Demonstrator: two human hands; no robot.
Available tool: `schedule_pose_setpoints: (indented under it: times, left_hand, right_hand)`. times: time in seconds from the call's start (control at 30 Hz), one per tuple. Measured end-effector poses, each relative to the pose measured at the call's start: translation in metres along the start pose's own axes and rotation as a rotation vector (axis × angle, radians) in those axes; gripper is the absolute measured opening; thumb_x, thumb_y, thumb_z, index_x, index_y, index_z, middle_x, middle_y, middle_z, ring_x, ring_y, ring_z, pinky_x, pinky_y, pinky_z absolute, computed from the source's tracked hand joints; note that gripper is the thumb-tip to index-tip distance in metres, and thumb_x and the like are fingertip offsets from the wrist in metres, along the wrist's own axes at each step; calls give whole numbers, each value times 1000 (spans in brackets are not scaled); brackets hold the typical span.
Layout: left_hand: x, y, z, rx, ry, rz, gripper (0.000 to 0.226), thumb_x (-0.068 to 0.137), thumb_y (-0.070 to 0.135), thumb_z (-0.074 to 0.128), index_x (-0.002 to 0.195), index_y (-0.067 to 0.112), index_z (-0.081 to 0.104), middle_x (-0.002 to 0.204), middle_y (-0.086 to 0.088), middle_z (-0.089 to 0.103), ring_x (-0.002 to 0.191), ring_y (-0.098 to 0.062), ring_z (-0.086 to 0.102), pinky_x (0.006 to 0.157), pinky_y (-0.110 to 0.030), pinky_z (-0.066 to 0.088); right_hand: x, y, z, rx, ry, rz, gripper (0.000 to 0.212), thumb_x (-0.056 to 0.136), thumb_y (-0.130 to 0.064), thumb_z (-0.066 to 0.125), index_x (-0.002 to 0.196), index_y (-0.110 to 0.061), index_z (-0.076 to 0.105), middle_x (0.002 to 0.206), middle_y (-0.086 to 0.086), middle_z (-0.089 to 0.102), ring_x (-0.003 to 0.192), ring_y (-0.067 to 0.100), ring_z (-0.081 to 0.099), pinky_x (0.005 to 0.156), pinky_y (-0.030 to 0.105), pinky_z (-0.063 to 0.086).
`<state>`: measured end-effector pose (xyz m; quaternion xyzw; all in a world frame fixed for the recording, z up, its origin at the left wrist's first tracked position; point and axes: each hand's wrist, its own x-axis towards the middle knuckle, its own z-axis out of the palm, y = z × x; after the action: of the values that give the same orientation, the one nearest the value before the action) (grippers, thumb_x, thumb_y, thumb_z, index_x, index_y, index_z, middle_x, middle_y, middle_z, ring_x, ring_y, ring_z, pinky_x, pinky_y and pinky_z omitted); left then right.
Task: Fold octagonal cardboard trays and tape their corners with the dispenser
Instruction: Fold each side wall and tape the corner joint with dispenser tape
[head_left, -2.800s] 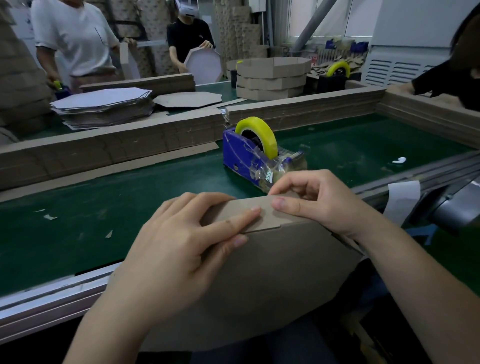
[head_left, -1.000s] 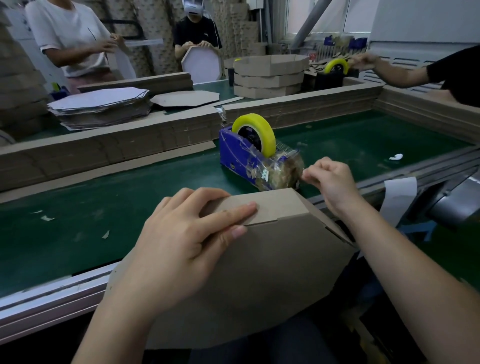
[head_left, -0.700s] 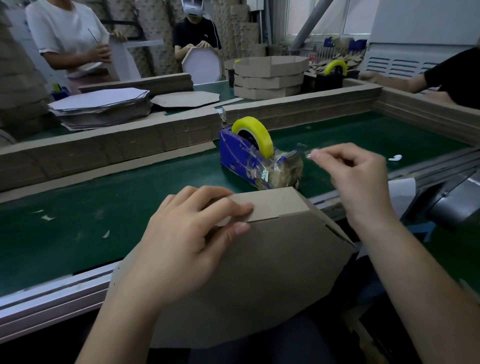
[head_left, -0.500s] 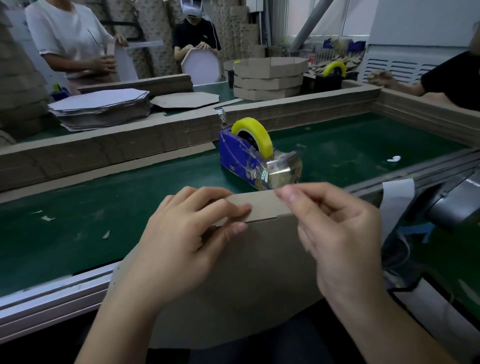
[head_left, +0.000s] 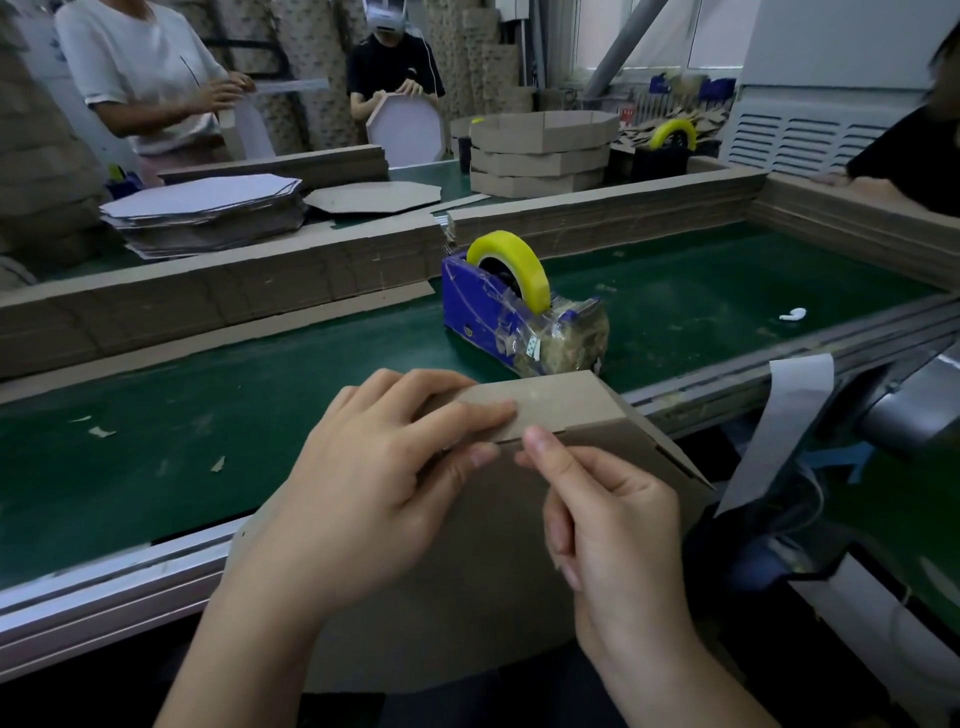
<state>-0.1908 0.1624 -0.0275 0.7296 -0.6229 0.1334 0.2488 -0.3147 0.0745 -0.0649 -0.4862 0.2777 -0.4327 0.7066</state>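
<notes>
Cardboard tray (head_left: 493, 597) before green belt (head_left: 234, 395) with dispenser (head_left: 483, 312); workers (head_left: 145, 78) beyond

This is a packaging workshop built round a production line: a green conveyor belt (head_left: 260, 415) runs just beyond the left hand (head_left: 374, 483), with a blue tape dispenser (head_left: 509, 322) standing on it. Farther beyond the hand lie piles of flat cardboard blanks (head_left: 208, 213) and stacked folded trays (head_left: 540, 150), and workers (head_left: 140, 67) across the line handle octagonal sheets.

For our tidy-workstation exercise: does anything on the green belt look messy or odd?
Yes: the blue tape dispenser has its cutter end smothered in crumpled old tape, and small scraps litter the belt at left.
</notes>
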Motion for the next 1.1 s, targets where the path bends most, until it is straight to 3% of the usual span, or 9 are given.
schedule_pose_setpoints:
  times: [0.13, 0.27, 0.5, 0.63, 0.7, 0.8, 0.97, 1.03, 1.1]
  left_hand:
    - [-1, 0, 0, -56, 9, -6, 33, 93, 45, 44, 114, 31, 65, 117, 11, 61, 101, -20, 58, 78, -46, 48]
    - [-3, -1, -4, -103, -12, -22, 18, 91, 45, 44, 108, 39, 47, 114, 15, 58, 99, -17, 55, 79, -46, 47]
    - [-2, -4, -17, -34, -180, -56, 40, 94, 49, 31, 127, 52, 55, 122, 8, 57, 106, -18, 53, 87, -42, 44]
    - [8, 10, -14, -62, -90, -138, 42, 89, 60, 30, 109, 50, 66, 112, 17, 61, 104, -7, 54, 99, -36, 40]
    - [13, 20, -6, 7, 21, -147, 39, 87, 58, 37, 88, 37, 69, 105, 15, 66, 96, -11, 61, 84, -32, 47]
    - [13, 23, 4, 78, 91, -122, 28, 87, 48, 53, 81, 27, 70, 101, 13, 69, 88, -17, 66, 59, -34, 51]
    - [10, 9, 6, 85, 129, -91, 29, 85, 49, 57, 86, 27, 75, 101, 12, 70, 89, -19, 66, 53, -35, 52]
    - [6, 8, 4, 93, 93, -94, 36, 84, 53, 52, 90, 25, 74, 105, 11, 69, 92, -19, 66, 53, -39, 53]
    - [4, 6, 2, 125, 54, -95, 38, 85, 54, 50, 96, 25, 73, 109, 10, 68, 96, -20, 64, 54, -39, 54]
  right_hand:
    - [0, -1, 0, -27, -8, 47, 37, 53, -51, 71, 58, -14, 73, 33, 0, 33, 26, 6, 24, 32, 13, 19]
    - [0, -1, -2, -52, -49, 67, 35, 56, -48, 71, 55, -13, 73, 33, 1, 33, 26, 8, 25, 32, 14, 19]
    - [1, -2, -11, -121, -220, 123, 33, 55, -43, 73, 74, -17, 78, 42, 2, 47, 33, 8, 32, 35, 17, 27]
    - [4, 1, -11, -134, -229, 117, 27, 60, -40, 72, 72, -17, 78, 39, 1, 43, 33, 8, 32, 35, 16, 27]
    - [3, 1, -10, -140, -245, 114, 18, 68, -34, 73, 69, -17, 77, 37, 1, 41, 32, 8, 30, 35, 16, 26]
    - [5, 1, -13, -162, -256, 116, 16, 71, -35, 72, 70, -20, 78, 37, 1, 42, 31, 8, 31, 35, 16, 27]
    - [2, 12, -23, -367, -349, 315, 35, 78, -40, 71, 67, -7, 72, 42, 5, 52, 32, 12, 36, 37, 18, 29]
    - [2, 12, -26, -322, -303, 127, 40, 77, -50, 72, 66, -12, 71, 39, 1, 47, 32, 10, 36, 37, 16, 28]
    - [11, 5, -34, -285, -157, -270, 33, 82, -48, 64, 71, -17, 72, 45, -3, 50, 40, 5, 44, 45, 13, 34]
